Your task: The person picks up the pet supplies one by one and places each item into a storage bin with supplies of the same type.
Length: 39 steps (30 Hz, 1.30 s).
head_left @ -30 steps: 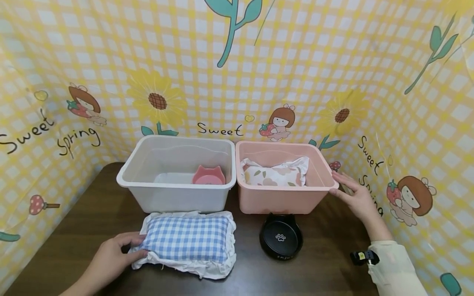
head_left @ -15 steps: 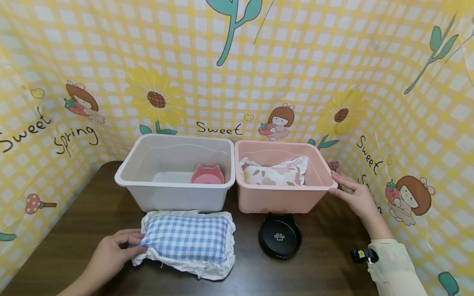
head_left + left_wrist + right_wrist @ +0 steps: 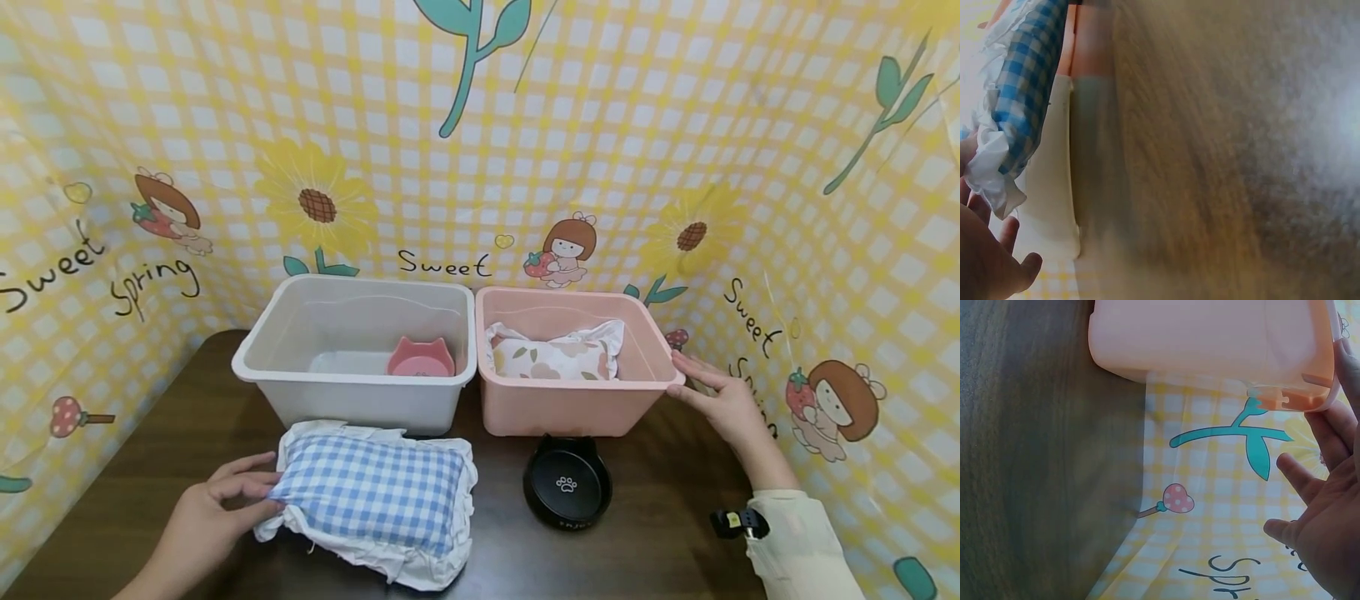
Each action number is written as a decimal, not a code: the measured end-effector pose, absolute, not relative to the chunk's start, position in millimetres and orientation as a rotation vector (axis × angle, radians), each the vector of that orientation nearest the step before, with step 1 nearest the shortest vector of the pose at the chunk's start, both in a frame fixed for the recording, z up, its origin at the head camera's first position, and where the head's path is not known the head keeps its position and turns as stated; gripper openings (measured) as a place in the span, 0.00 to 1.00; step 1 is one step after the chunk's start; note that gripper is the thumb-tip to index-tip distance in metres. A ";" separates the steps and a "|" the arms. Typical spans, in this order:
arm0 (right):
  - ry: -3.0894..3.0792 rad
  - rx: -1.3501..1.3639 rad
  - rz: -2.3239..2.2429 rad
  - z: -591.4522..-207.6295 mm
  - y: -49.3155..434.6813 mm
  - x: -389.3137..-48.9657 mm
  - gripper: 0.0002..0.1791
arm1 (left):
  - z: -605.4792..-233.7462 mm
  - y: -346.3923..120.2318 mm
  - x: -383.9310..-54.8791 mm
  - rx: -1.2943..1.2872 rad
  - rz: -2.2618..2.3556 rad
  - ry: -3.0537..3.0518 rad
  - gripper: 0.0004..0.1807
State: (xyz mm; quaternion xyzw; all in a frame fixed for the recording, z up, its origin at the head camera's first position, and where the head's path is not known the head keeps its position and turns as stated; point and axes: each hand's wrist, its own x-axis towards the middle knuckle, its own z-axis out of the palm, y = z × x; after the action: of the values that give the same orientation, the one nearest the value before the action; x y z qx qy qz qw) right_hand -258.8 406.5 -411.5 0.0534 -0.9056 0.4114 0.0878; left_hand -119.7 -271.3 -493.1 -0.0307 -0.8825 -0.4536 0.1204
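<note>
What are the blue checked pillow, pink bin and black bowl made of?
Blue checked pillow: matte fabric, likely cotton; soft creases, crinkled frill.
Pink bin: probably moulded plastic, satin; smooth walls, rounded corners.
Black bowl: ceramic or hard plastic, can't tell which; smooth, rigid-looking dark surface.

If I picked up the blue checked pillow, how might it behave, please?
The blue checked pillow looks soft and probably light, given its puffed, rounded fabric. Its thin, crumpled ruffle would likely flop. Rolling seems unlikely, given its flattened, oblong shape.
</note>
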 end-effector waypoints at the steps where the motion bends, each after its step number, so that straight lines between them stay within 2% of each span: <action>1: -2.693 0.165 1.223 -411.6 406.5 -259.0 0.34 | -491.3 -272.2 -118.4 -0.087 -1.333 -2.575 0.06; 18: -2.679 0.193 1.272 -410.3 405.1 -256.2 0.32 | -445.7 -264.3 -110.1 -0.276 -1.336 -2.366 0.10; 32: -2.685 0.175 1.289 -408.1 406.5 -257.8 0.33 | -399.8 -256.2 -126.7 -0.400 -1.316 -2.279 0.15; 39: -2.684 0.192 1.289 -407.4 407.0 -258.6 0.33 | -377.0 -251.2 -141.0 -0.452 -1.319 -2.202 0.14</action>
State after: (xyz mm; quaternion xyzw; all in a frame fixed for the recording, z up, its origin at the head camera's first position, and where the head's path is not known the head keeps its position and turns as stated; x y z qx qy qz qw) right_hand -258.6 407.0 -407.4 0.0641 -0.8968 0.4307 0.0786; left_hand -141.0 -251.2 -377.0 -0.1673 -0.8147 -0.4882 0.2645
